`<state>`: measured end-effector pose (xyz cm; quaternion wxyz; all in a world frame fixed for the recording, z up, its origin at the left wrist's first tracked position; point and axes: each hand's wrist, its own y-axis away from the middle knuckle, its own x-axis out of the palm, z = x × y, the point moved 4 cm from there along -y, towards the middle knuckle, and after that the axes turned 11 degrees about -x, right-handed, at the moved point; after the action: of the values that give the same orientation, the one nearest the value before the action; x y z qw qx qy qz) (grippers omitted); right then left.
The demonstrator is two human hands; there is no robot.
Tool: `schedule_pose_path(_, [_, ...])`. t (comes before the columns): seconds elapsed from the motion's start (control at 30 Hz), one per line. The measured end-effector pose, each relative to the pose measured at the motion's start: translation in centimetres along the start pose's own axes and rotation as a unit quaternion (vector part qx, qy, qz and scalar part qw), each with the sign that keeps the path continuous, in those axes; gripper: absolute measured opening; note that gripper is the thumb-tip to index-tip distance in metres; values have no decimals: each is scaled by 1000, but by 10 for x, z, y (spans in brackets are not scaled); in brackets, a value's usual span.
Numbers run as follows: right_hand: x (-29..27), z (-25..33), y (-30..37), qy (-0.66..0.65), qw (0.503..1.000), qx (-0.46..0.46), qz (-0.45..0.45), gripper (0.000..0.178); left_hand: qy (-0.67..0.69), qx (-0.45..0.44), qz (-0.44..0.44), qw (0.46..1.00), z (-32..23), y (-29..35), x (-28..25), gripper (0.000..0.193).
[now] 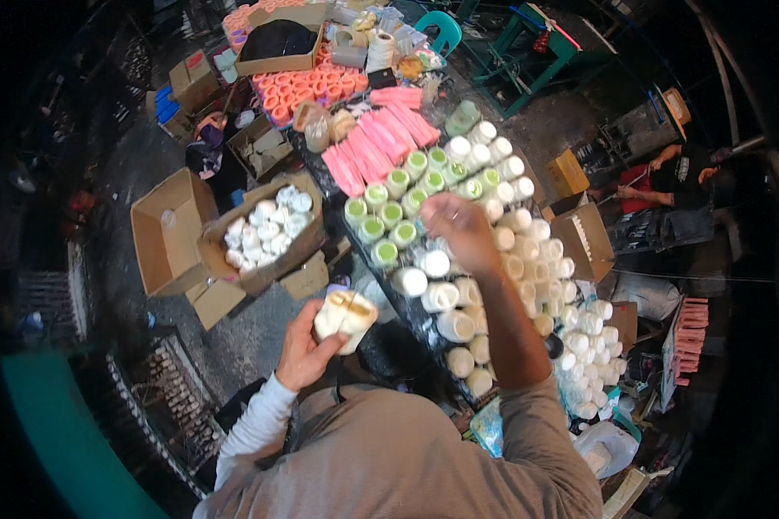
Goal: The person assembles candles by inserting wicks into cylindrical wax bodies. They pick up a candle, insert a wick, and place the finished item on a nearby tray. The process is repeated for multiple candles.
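My left hand (301,353) is closed around a cream-white, rounded block (351,318) with a brownish patch and a dark line across its top, held in front of my body. Stretched out over the table, my right hand (461,229) is blurred, with its fingers bent downward; whether it grips anything I cannot make out. Just beside it stand several whitish cups with green filling (391,212). White cylinders (456,326) crowd the table below and right of that hand, partly hidden by my right forearm.
Pink bundles (381,138) lie at the table's far end, near orange rings (307,91). To the left are an open cardboard box (177,229) and another box (267,281) with white lumps inside. Another person (679,177) sits at the far right.
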<state>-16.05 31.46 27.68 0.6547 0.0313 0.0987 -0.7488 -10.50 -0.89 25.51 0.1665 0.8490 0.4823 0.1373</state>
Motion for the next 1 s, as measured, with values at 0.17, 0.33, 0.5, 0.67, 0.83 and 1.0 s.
schedule_pose_path(0.17, [-102, -119, -241, -74, 990, 41, -115, 11, 84, -54, 6, 995, 2, -63, -81, 45])
schedule_pose_path(0.33, [-179, -198, -398, 186, 932, 189, -248, 19, 92, -95, 20, 991, -3, -114, -124, 47])
schedule_pose_path(0.5, [-197, -242, -465, 300, 895, 272, -188, 20, 154, -104, 27, 982, -16, -160, -141, 48])
schedule_pose_path(0.67, [-196, -277, -483, 181, 907, 325, -195, 14, 159, -100, 13, 982, -30, -193, -143, 50])
schedule_pose_path(0.83, [-195, -269, -485, 98, 939, 256, -207, 15, 151, -120, 40, 980, -37, -208, -145, 49])
schedule_pose_path(1.0, [-212, -239, -474, 128, 946, 182, -237, 9, 130, -112, 35, 985, -37, -216, -146, 50])
